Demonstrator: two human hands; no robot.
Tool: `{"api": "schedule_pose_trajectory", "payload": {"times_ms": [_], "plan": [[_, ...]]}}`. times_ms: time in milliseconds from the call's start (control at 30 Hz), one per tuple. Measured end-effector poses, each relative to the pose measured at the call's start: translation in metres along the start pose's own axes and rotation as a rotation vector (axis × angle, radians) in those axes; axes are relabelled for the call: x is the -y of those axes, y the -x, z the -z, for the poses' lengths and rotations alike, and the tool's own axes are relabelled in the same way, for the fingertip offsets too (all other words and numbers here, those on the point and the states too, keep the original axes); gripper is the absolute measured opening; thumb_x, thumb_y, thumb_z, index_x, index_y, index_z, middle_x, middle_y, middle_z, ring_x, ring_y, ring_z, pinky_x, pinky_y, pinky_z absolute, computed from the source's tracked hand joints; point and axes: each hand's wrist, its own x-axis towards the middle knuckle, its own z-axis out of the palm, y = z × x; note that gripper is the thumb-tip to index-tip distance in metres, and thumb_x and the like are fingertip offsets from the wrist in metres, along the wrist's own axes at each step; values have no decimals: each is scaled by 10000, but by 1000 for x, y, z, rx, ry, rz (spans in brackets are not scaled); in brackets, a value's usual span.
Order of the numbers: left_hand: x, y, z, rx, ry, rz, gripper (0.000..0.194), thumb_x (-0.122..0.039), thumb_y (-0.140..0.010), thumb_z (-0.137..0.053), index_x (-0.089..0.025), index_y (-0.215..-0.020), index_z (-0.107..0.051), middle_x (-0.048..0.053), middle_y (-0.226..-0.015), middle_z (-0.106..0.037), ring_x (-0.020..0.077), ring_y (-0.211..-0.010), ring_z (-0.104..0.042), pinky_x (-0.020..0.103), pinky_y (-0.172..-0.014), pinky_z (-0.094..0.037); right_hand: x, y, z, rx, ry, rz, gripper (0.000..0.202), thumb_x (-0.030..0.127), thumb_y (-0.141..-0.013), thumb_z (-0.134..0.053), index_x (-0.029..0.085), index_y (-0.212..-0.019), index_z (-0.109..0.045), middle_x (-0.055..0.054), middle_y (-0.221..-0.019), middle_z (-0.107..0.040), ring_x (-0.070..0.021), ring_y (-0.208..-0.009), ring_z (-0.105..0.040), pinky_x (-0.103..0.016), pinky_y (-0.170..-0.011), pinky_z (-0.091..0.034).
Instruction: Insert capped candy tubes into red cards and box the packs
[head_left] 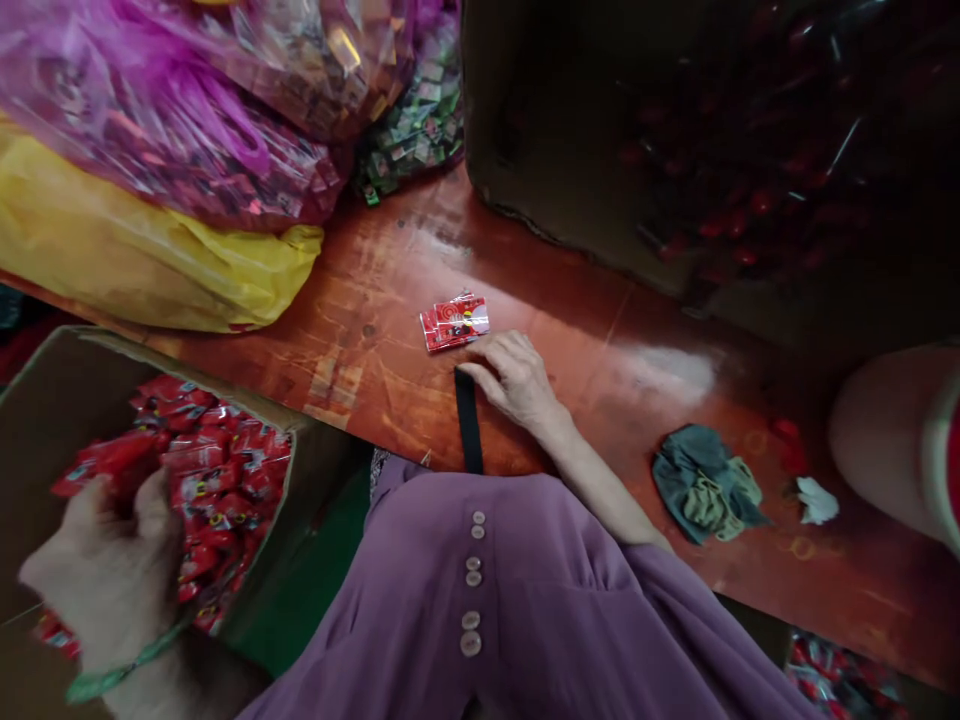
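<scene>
My left hand (124, 560), with a green band at the wrist, reaches into a cardboard box (289, 440) of red wrapped packets (232, 450). Its thumb and fingers close around one red packet (112, 462), slightly blurred. On the reddish table, my right hand (517, 378) rests with bent fingers. The thumb and fingertips meet at the upper end of a flat black strip (468, 420), which runs down to the table's near edge. Just beyond these fingertips lies a small stack of flat red printed packets (456, 322).
Bulging bags, one pinkish-purple (225, 170) and one yellow (187, 270), stand at the back left. A big dark carton (525, 130) holds glossy red items. At right are a grey-green cloth (705, 480), a white scrap (816, 500) and a pale bucket (885, 440).
</scene>
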Motion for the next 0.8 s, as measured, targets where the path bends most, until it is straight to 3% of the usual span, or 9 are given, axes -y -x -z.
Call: {"api": "schedule_pose_trajectory", "payload": {"times_ms": [100, 133, 200, 300, 367, 500, 667, 733, 800], "plan": [[-8, -6, 11, -204, -252, 371, 807, -452, -816, -645, -462, -1540, -288, 59, -1506, -532, 557, -1231, -557, 787, -876, -474, -11, -10, 2, 73, 182, -10, 323, 323, -966, -599, 181, -1251, -658, -166, -1309, -679, -322, -1224, -568, -498, -1017, -384], [-17, -13, 7, -212, -289, 413, 816, -476, -830, -633, -446, -1555, -260, 53, -1580, -437, 576, -1302, -487, 816, -929, -433, -13, -13, 1, 100, 215, 0, 339, 293, -969, -593, 178, -1284, -644, -168, -1349, -661, -327, -1271, -544, -505, -1031, -365], [-38, -33, -14, -209, -237, 270, 794, -472, -869, -626, -413, -1568, -256, 54, -1604, -401, 546, -1352, -457, 787, -1004, -426, -15, -18, -2, 124, 263, 23, 315, 254, -992, -547, 179, -1280, -651, -159, -1356, -665, -316, -1295, -530, -493, -1022, -349], [-75, -72, -67, -245, -30, -199, 685, -337, -888, -678, -373, -1516, -407, 79, -1457, -589, 387, -1227, -641, 588, -990, -559, -17, -21, -5, 107, 338, 68, 284, 217, -1029, -463, 186, -1187, -696, -118, -1268, -720, -278, -1222, -561, -444, -971, -342], [-100, -97, -107, -187, 76, -430, 623, -264, -907, -662, -273, -1495, -453, 129, -1415, -619, 308, -1217, -662, 464, -1014, -567, -18, -22, -6, 106, 389, 110, 283, 203, -1034, -444, 177, -1129, -710, -102, -1207, -743, -259, -1143, -577, -428, -952, -333], [-135, -134, -164, -67, 160, -626, 460, -240, -968, -547, -165, -1422, -531, 187, -1401, -616, 300, -1294, -611, 465, -1082, -515, -17, -24, -7, 118, 419, 157, 245, 235, -1027, -475, 157, -1074, -702, -113, -1089, -753, -243, -1027, -574, -425, -930, -335], [-135, -148, -180, -63, 159, -732, 396, -121, -950, -497, -211, -1311, -633, 141, -1376, -645, 286, -1320, -587, 480, -1104, -483, -13, -26, 10, 180, 406, 174, 209, 196, -1013, -494, 150, -1021, -698, -98, -992, -749, -224, -960, -590, -402, -902, -382], [-133, -148, -178, -103, 152, -733, 356, -112, -926, -527, -218, -1229, -680, 137, -1313, -683, 288, -1252, -620, 471, -1044, -516, -19, -27, 33, 178, 385, 116, 203, 253, -1016, -507, 167, -1016, -691, -95, -1009, -744, -220, -954, -602, -386, -870, -412], [-135, -149, -174, -142, 112, -717, 281, -115, -909, -559, -206, -1123, -718, 138, -1171, -732, 278, -1076, -662, 429, -922, -560, -34, -31, 65, 74, 403, -45, 202, 268, -1012, -511, 185, -1033, -694, -108, -1051, -735, -231, -968, -611, -391, -870, -437]]}}
